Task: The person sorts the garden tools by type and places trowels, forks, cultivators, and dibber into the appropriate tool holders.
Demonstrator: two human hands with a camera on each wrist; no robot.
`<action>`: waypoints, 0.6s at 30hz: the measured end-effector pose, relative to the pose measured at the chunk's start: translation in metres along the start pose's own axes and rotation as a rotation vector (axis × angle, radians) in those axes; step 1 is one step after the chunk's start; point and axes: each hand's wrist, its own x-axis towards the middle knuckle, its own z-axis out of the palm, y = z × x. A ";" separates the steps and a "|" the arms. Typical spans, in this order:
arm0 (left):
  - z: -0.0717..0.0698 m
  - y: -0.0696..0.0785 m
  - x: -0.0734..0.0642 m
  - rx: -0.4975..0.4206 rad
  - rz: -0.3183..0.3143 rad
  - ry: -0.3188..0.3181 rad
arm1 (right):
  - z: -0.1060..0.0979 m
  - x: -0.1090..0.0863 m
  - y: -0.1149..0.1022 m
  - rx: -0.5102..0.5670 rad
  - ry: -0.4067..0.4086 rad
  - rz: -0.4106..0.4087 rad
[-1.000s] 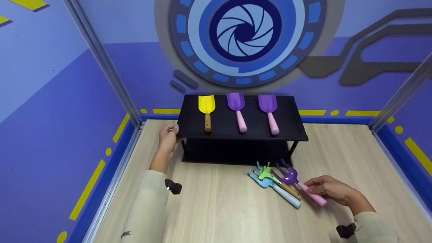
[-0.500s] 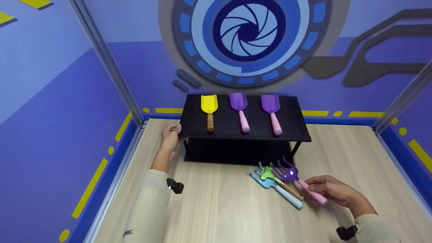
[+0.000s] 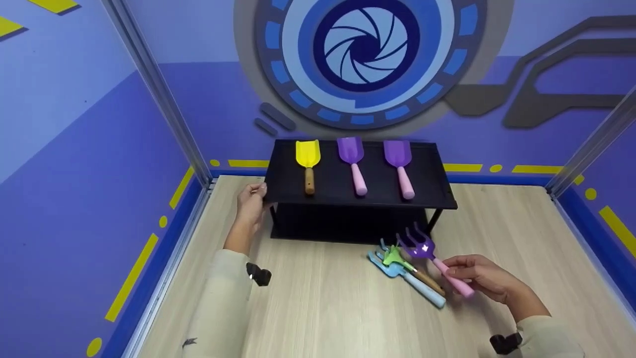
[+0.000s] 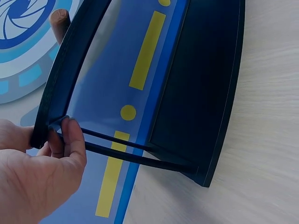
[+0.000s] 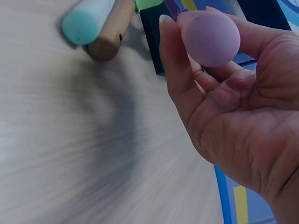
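Note:
My right hand (image 3: 489, 279) pinches the pink handle (image 5: 212, 39) of a toy garden fork with purple tines (image 3: 424, 248), which is lifted off the table with its tines toward the shelf. Just left of it, a green fork with a brown handle (image 3: 392, 255) rests against a light-blue fork (image 3: 422, 289) on the table. My left hand (image 3: 250, 204) grips the left front corner of a black two-tier shelf (image 3: 330, 191); in the left wrist view its fingertips (image 4: 74, 140) curl under the top board beside the posts.
Across the shelf top lie a yellow scoop with a brown handle (image 3: 308, 155) and two purple scoops with pink handles, one central (image 3: 351, 150) and one right (image 3: 397, 153). The lower board (image 3: 343, 223) sits on the wooden table (image 3: 318, 298). Printed walls enclose the table's back and sides.
My right hand has raised the purple fork and shifted it slightly left and toward the shelf. My left hand keeps its hold on the shelf corner. The head view has shifted slightly.

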 end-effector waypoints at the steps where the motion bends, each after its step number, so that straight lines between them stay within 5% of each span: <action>1: 0.000 0.001 0.000 0.000 -0.002 0.004 | 0.001 0.001 -0.001 0.000 -0.001 -0.002; 18: -0.001 0.001 0.000 0.011 -0.002 0.004 | 0.030 0.009 -0.017 -0.043 0.015 -0.051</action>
